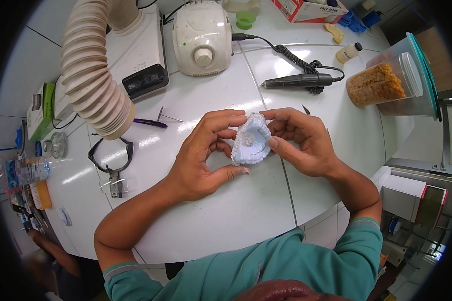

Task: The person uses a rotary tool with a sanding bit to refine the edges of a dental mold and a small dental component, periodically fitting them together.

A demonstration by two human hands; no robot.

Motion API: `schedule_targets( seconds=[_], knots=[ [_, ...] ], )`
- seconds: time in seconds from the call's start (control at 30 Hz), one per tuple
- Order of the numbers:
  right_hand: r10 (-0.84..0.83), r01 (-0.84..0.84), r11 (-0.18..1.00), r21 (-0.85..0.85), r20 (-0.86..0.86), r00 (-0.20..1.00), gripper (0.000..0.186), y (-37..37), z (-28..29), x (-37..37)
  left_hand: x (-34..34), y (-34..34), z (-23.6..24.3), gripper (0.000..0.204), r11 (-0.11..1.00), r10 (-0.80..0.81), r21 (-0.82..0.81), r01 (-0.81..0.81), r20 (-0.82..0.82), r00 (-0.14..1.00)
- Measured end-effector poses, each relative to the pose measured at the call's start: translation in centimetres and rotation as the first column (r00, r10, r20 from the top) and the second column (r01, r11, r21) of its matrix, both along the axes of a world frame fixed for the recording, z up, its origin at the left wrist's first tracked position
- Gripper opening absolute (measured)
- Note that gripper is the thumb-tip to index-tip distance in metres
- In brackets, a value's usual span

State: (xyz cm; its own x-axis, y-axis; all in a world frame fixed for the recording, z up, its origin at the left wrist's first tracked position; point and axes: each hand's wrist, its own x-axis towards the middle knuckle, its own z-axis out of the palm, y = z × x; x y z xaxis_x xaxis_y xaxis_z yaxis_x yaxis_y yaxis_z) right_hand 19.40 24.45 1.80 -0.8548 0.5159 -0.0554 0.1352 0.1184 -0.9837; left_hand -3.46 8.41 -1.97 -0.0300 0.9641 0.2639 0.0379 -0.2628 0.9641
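Note:
Above the table's middle, a pale bluish-white dental mould (252,144) with a bumpy, beaded rim and a hollow centre is held between both hands. My left hand (198,155) curves round its left side, index fingertip at the top edge and thumb near the bottom edge; whitish residue shows on that thumb. From the right, my right hand (306,143) grips the opposite edge between thumb and fingers. Some fingertips are hidden behind the mould. Just beyond the right hand lies a small pointed dark tool (305,109), partly covered.
A ribbed suction hose (93,85) hangs at the left above safety glasses (113,158). Behind are a white control box (202,40) and a black rotary handpiece (299,81) with coiled cord. A jar of orange-brown pieces (379,85) lies right; a person (60,256) sits at far left.

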Motion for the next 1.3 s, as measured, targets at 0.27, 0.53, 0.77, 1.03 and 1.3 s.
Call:
schedule_targets(
  seconds=[0.27, 0.53, 0.77, 1.03, 1.3],
  knots=[
    [0.0, 0.0, 1.0, -0.002, -0.015, 1.0, 0.046, 0.0, -0.1, -0.1, 0.0, 0.0, 0.0, 0.086, 1.0, 0.001, 0.008, -0.001, -0.02, 1.0],
    [-0.016, 0.017, 1.0, 0.023, -0.038, 0.999, 0.045, 0.0, -0.1, -0.1, 0.0, -0.1, -0.2, 0.086, 1.0, 0.002, 0.004, -0.001, -0.014, 1.0],
    [0.0, 0.003, 0.998, 0.069, -0.052, 0.999, 0.045, 0.2, 0.0, 0.0, 0.3, -0.1, 0.1, 0.083, 1.0, -0.016, -0.022, 0.018, 0.084, 0.996],
    [-0.012, 0.013, 0.999, 0.039, -0.044, 0.999, 0.046, 0.2, -0.2, 0.1, 0.3, -0.4, 0.7, 0.079, 0.995, -0.01, -0.101, 0.016, 0.059, 0.998],
    [-0.01, 0.011, 0.999, 0.031, -0.041, 0.999, 0.045, 0.2, 0.0, 0.0, 0.2, -0.4, 0.6, 0.08, 0.995, 0.003, -0.104, -0.001, 0.019, 1.0]
  ],
)
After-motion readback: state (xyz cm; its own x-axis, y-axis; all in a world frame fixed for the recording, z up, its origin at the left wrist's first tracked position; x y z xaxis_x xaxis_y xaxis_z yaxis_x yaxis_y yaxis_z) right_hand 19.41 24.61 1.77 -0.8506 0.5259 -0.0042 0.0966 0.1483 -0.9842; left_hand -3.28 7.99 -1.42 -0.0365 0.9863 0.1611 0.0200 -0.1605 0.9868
